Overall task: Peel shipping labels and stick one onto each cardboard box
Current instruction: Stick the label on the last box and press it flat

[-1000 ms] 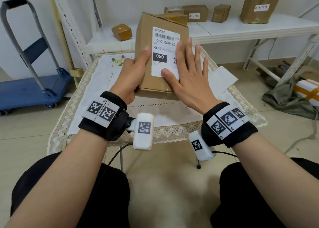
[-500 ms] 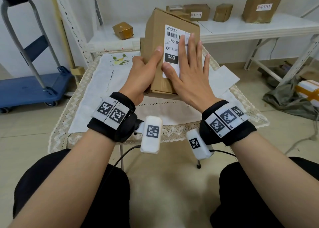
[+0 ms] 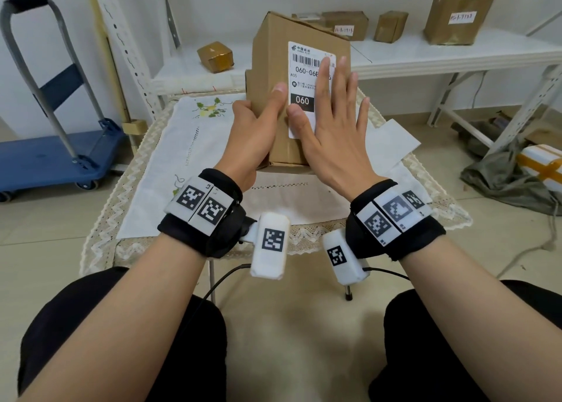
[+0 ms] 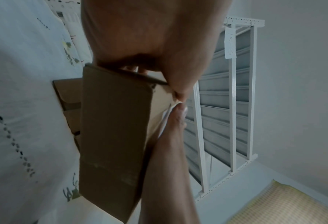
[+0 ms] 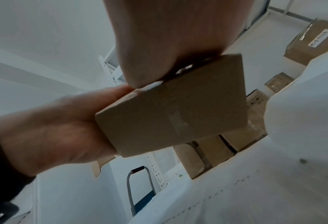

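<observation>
Cardboard box (image 3: 273,97) stands tilted over the small cloth-covered table (image 3: 146,189), its labelled face turned toward the person; the right wrist view shows its underside lifted clear of the cloth. Going from left to right: the left hand (image 3: 255,131) grips the box's left edge, thumb laid on the front face just beside the label and the other fingers wrapped round behind, out of sight in the head view. Next comes the shipping label (image 3: 304,76), white with a barcode and a black "060" block, seated on the front face. Over its right half lies the right hand (image 3: 331,122), fingers straight and spread, palm flat against the paper, thumb resting near the label's lower left corner. The step in hand looks like smoothing the label down. To do it well, the left grip should brace the box firmly from behind so the pressure has something to meet, while the flat right palm sweeps outward toward the edges and corners, chasing out bubbles. Further right on the cloth lies a loose white sheet (image 3: 392,140), perhaps backing paper, though that cannot be told.
</observation>
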Demonstrator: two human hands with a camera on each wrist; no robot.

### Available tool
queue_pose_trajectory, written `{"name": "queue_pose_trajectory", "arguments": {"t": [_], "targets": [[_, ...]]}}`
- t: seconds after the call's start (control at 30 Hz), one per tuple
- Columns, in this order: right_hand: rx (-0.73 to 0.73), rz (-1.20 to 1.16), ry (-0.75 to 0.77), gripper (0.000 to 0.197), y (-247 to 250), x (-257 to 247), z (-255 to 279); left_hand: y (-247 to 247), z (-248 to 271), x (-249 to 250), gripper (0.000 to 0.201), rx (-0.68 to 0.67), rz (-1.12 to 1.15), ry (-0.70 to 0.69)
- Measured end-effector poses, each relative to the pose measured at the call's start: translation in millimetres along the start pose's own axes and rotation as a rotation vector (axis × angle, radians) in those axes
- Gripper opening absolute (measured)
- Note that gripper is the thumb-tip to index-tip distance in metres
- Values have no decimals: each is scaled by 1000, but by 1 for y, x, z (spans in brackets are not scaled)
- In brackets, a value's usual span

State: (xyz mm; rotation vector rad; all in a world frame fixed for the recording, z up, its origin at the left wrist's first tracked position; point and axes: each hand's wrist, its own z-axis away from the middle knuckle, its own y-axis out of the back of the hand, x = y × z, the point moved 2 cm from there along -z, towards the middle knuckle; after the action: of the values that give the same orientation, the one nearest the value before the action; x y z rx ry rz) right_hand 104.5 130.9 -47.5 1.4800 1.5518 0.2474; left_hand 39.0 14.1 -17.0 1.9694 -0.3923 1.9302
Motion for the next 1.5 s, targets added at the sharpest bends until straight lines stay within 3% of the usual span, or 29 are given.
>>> {"name": "queue_pose_trajectory", "arguments": {"t": [0.3,0.5,0.87,1.17,1.5], "targets": [[-19,-38,-119,78,2,21,-3,-1,0,1,57,26,12,-12],[-7,-18,-22,78,2,4,0,-2,-4,-3,61,30,4,-32],[-22,-40,-121,76,5,18,-2,1,0,2,56,36,28,-33],[67,4,20,77,11,-6,-3,-8,2,-1,59,-110,-16,45],[-18,-15,116,80,1,-15,10,5,-9,-1,71,-84,74,15]]}}
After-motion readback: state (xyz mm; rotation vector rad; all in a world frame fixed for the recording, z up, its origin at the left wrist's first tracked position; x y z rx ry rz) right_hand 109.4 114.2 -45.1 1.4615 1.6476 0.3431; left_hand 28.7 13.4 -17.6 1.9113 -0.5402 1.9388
